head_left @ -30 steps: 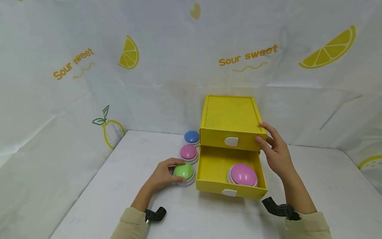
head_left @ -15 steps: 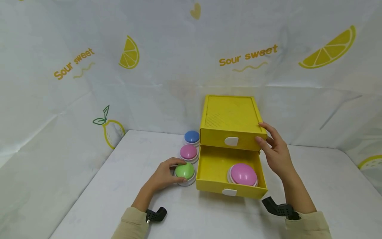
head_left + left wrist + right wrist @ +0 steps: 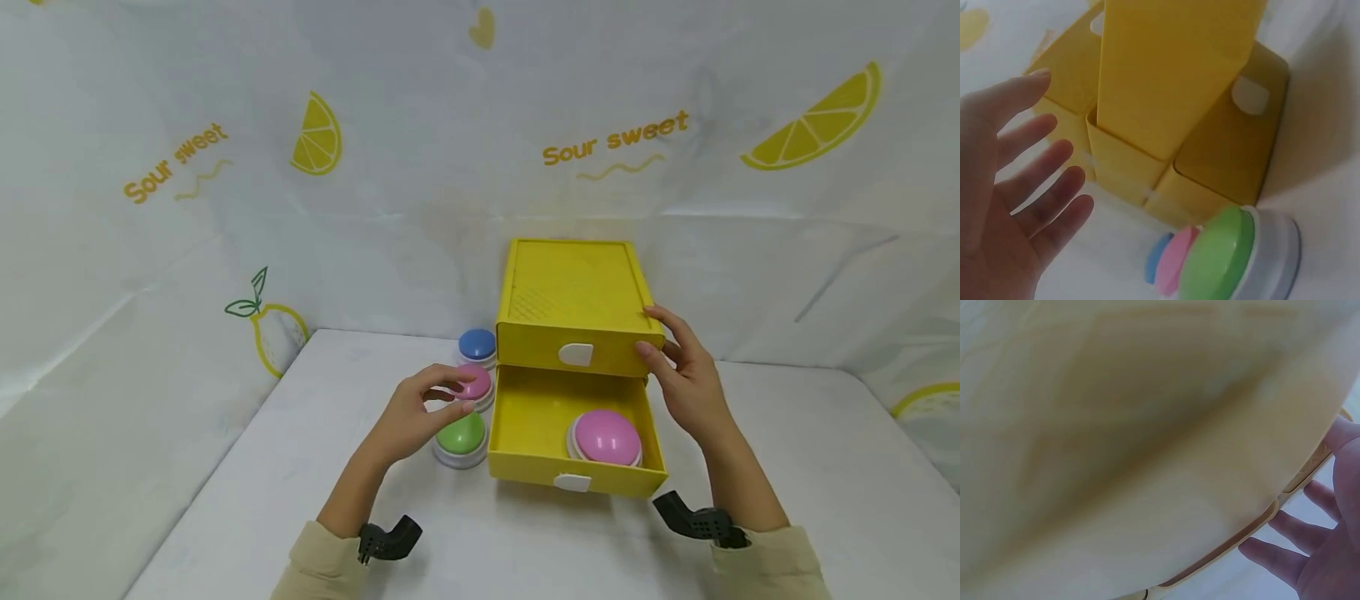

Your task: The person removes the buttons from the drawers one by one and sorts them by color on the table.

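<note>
Tan sleeves and black wrist cameras come nearest, over the front part of the surface. Beyond them, the bottom drawer is pulled open, with the big pink button inside at its front right corner. Left of that drawer, the green button stands on the surface. Your left hand has just let it go and risen: its fingers are spread, pinching nothing, and overlap the small pink button from above; whether they touch it, I can't tell. Green now stands free in line with its neighbours, so placing it looks finished. Your right hand grips the top drawer by its front right corner, thumb against the front. Farther off, the blue button sits near the surface's back edge, before the lemon-print cloth.
</note>
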Motion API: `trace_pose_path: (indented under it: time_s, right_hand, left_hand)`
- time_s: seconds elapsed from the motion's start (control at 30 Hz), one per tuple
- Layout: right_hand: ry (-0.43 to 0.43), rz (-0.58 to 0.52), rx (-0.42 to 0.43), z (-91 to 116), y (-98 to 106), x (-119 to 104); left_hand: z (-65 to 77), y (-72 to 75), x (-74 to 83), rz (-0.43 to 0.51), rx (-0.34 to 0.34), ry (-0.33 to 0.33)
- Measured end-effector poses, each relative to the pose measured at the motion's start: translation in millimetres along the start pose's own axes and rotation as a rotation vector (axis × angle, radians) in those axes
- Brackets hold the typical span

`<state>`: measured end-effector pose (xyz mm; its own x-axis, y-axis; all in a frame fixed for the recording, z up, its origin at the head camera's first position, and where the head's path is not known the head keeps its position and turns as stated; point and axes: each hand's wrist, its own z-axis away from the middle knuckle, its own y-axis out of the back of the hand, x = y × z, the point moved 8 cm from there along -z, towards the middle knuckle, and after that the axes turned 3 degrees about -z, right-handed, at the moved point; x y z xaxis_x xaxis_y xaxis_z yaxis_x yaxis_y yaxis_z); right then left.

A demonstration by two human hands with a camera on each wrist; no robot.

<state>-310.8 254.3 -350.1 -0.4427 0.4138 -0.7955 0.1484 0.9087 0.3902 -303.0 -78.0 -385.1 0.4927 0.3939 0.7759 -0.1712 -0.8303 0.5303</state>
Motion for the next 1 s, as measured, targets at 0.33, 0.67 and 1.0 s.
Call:
trace_pose_path:
  time_s: [0.33,0.67,1.0]
  right_hand:
    - [-0.035,0.047,0.000,0,1,1]
    - [-0.017,0.002,-0.001,0,0,1]
    - [-0.013,0.001,-0.004,1,0,1]
  left_hand:
    - [-17.8,-30.5,59.3,-0.048,-0.122,-0.059]
    - [-36.6,-68.8,89.1,-0.158,-0.254,0.043]
    - [-56.7,-109.9,87.7,-0.180,-0.366,0.060]
